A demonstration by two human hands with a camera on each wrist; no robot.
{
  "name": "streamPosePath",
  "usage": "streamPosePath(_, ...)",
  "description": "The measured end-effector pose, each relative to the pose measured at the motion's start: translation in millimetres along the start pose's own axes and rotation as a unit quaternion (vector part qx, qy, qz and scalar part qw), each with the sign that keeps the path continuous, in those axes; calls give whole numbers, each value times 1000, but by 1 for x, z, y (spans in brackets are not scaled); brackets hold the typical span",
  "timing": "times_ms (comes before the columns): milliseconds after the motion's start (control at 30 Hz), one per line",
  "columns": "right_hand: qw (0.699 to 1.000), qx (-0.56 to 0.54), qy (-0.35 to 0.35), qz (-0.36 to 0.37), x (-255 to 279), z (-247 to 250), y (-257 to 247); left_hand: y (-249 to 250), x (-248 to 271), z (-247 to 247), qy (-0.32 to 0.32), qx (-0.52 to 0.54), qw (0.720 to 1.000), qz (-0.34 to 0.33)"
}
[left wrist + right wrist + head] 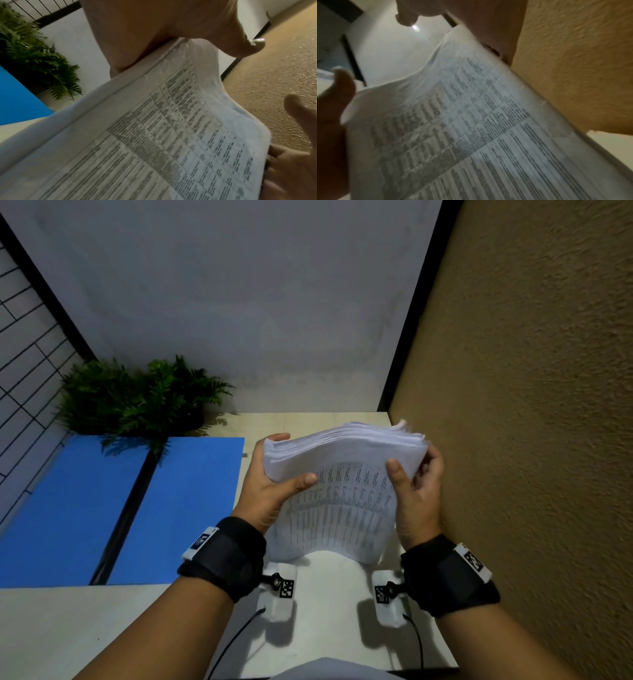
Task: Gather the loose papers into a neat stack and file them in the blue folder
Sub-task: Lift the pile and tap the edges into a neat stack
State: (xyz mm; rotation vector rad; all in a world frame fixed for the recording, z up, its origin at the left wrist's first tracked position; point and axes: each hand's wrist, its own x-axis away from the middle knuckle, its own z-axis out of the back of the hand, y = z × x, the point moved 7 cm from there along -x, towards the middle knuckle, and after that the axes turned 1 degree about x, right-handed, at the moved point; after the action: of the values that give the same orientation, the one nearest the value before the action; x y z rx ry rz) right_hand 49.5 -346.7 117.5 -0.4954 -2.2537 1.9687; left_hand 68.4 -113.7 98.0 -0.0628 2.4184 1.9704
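Note:
A thick stack of white papers [342,474] with printed tables stands on edge above the desk, bowed, its fanned top edges showing. My left hand [270,477] grips its left side, thumb across the front sheet. My right hand [416,484] grips the right side, thumb on the front. The printed sheet [171,142] fills the left wrist view under my left thumb [240,44]; the same sheet [471,128] fills the right wrist view. The blue folder [102,508] lies open and flat on the desk to the left, a dark spine down its middle.
A potted fern [137,395] stands behind the folder at the back left. A tan textured wall [531,405] runs close along the right side of the light desk [102,628]. A white wall stands behind.

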Motion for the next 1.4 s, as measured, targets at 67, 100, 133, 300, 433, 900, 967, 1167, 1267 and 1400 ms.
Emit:
streamPosePath(67,999,22,-24,20,2,-8,-3,2,-1,-3,2,-4,1000,-1)
streamPosePath(100,999,30,-20,32,2,-7,-4,2,-2,-1,8,-4,1000,0)
streamPosePath(133,999,30,-12,35,0,-5,-4,1,-3,2,15,-8,1000,0)
streamPosePath(300,995,44,-59,-61,-17,-1,14,-6,-4,7,6,-37,999,27)
streamPosePath(433,995,43,-77,-38,-11,-5,10,-9,-2,11,3,-33,999,42)
streamPosePath(900,973,162,-6,165,1,-3,-13,5,-1,7,58,-33,998,11)
streamPosePath(967,954,204,-18,218,10,-10,-22,6,1,5,75,-28,997,0)
streamPosePath(1167,946,233,-9,227,17,-8,-20,15,11,-2,93,-11,995,-40)
streamPosePath(1267,940,245,-14,236,16,-7,-18,17,12,-4,88,-14,995,-53)
streamPosePath(1400,943,231,8,240,15,-5,-23,20,12,-3,98,-33,993,-65)
